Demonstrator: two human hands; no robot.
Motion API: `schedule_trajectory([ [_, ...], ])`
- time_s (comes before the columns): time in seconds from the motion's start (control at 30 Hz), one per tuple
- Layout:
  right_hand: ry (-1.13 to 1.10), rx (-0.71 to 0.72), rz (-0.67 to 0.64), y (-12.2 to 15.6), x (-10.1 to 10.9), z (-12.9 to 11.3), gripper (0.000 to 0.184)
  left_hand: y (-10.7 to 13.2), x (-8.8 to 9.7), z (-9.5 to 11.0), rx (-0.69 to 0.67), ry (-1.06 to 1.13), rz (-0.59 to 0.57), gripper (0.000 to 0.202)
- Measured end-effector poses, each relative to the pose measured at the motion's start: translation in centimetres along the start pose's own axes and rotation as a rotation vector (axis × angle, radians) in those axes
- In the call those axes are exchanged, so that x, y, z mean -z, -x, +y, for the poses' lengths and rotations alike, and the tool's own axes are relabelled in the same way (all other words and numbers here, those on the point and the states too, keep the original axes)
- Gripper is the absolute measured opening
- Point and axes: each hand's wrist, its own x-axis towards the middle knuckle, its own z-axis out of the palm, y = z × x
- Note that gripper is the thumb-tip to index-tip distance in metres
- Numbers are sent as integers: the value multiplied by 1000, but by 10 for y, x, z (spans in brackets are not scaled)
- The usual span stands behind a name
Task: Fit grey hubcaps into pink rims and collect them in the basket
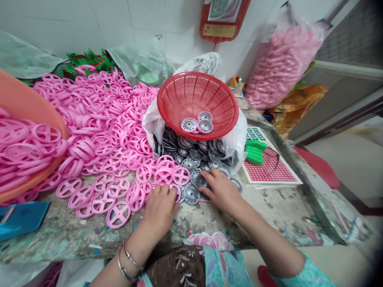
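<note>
My left hand (160,209) rests low over the front of the pink pile, its fingers curled down onto a pink spoked plastic wheel (178,194) that is partly hidden beneath them. Just to the right, my right hand (223,190) has thumb and fingers closed around a grey round wheel disc (200,180) among other grey discs. These spill from a white plastic bag (239,139) lying on its side. Above it, a red mesh basket (197,95) holds a few pink wheels with grey discs fitted on them (189,125).
Pink wheels (104,107) are heaped across the left of the worktable (125,243). An orange tub (61,119) of them tilts at far left, near a blue plastic piece (24,219). Sticker sheets (277,169) with a green object (255,152) lie right. A pink-filled bag (284,63) stands behind.
</note>
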Motion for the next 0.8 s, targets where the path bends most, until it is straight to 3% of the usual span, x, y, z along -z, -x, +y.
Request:
schedule_trajectory([
  [0.13,5,-15,-20,-2,-8,-1,49,2,0,1,-14,8,13,15],
  [0.37,-329,-15,66,-7,-10,5,23,8,0,-11,-7,204,207,20],
  [0.43,-435,-1,145,-6,-6,2,18,8,1,-13,63,457,293,18],
  [0.5,-517,45,273,-2,0,-6,16,6,3,-11,208,844,335,15],
  [0.6,-536,237,454,5,8,-21,22,0,10,-6,445,1431,345,13],
  [0.7,-402,477,470,8,12,-34,30,-6,17,-1,576,1845,259,20],
  [0.8,-219,600,432,7,10,-41,26,-7,21,0,576,2052,85,23],
])
